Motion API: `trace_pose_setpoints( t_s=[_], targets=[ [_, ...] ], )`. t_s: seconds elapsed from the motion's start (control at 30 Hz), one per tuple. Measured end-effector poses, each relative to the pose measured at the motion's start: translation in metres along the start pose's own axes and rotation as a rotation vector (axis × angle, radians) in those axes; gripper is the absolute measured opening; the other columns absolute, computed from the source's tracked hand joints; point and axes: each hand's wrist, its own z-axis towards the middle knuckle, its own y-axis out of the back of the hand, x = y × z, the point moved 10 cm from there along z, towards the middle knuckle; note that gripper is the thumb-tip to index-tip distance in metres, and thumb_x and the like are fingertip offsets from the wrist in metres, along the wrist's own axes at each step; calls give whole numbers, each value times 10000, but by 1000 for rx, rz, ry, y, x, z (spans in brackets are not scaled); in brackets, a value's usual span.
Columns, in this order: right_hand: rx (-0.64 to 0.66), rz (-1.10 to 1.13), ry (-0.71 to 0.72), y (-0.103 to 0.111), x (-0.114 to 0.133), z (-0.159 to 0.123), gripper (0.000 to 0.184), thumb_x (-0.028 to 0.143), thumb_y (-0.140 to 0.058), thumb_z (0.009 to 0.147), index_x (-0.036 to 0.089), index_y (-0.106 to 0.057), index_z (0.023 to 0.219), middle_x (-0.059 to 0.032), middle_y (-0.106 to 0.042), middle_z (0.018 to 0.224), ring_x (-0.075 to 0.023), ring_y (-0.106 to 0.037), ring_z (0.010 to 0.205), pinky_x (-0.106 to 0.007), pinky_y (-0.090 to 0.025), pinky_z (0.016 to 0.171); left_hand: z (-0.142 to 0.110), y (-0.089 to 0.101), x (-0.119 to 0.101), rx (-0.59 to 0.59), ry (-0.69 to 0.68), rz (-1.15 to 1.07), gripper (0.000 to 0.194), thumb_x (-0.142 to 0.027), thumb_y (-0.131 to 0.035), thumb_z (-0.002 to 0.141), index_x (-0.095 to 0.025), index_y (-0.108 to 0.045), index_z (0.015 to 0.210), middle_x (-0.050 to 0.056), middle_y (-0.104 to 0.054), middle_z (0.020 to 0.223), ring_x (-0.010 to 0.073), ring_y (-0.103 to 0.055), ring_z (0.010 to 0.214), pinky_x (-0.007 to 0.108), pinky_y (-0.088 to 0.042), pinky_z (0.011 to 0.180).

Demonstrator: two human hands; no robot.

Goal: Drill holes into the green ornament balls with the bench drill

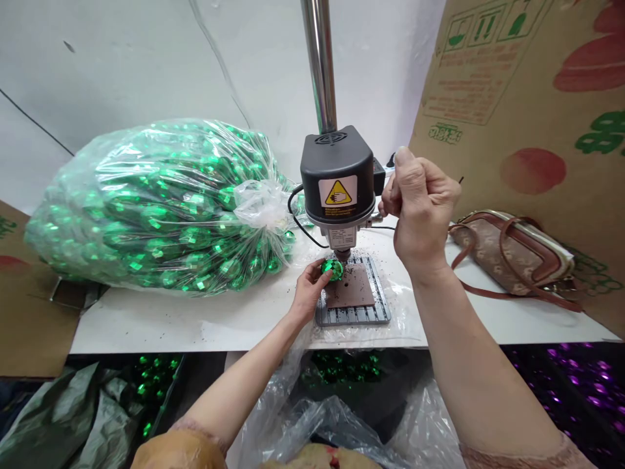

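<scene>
My left hand (312,286) pinches a shiny green faceted ball (333,270) between thumb and fingers. It holds the ball just under the chuck of a small bench drill press (336,179), over a brown board (349,286) on the slotted metal base (354,317). My right hand (422,202) is closed in a fist at the right side of the drill head, wrapped round the feed lever, which is mostly hidden by the fingers. Dark crumbs lie scattered over the board and base.
A large tied clear bag (161,208) of green balls fills the table's left side. A patterned handbag (512,254) and a tall cardboard box (488,98) stand on the right. Below the white table's edge (195,335) are more green balls, purple balls (581,378) and crumpled plastic.
</scene>
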Motion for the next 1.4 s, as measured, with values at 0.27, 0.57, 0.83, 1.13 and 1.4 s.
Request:
trace_pose_setpoints(
  t_s=[0.27, 0.57, 0.83, 1.13, 1.4],
  targets=[
    [7, -23, 32, -1, 2, 1, 555, 576, -628, 867, 205, -379, 538, 55, -343, 486, -39, -328, 446, -257, -275, 443, 5, -14, -4, 125, -79, 164, 597, -397, -896, 678, -186, -683, 1194, 86, -760, 1091, 201, -708, 928, 336, -574, 841],
    [-1, -41, 56, -2, 3, 2, 606, 686, -599, 823, 209, -357, 537, 44, -316, 481, -46, -302, 443, -279, -259, 425, -8, -28, -14, 211, -290, 366, 511, -308, -825, 768, -207, -633, 1231, 106, -681, 1276, 255, -647, 1186, 391, -503, 1040],
    [15, -90, 54, -3, 3, 2, 620, 708, -552, 842, 205, -330, 555, 41, -308, 490, -45, -310, 458, -271, -269, 442, -17, -33, -8, 182, -251, 310, 466, -362, -813, 807, -216, -601, 1195, 90, -690, 1188, 250, -671, 1113, 401, -515, 1009],
    [23, -31, 46, -2, 3, 2, 560, 596, -619, 862, 208, -364, 548, 48, -331, 498, -45, -327, 456, -273, -269, 444, -15, -36, 3, 227, -184, 275, 573, -354, -871, 749, -203, -591, 1226, 98, -693, 1203, 273, -665, 1147, 452, -507, 1057],
    [-39, -57, 112, 8, 4, -16, 601, 567, -586, 903, 213, -310, 504, 40, -265, 454, -59, -297, 435, -296, -264, 472, -15, -37, 0, 253, -200, 279, 572, -373, -869, 758, -198, -602, 1233, 102, -697, 1221, 282, -654, 1185, 432, -496, 1065]
  ],
)
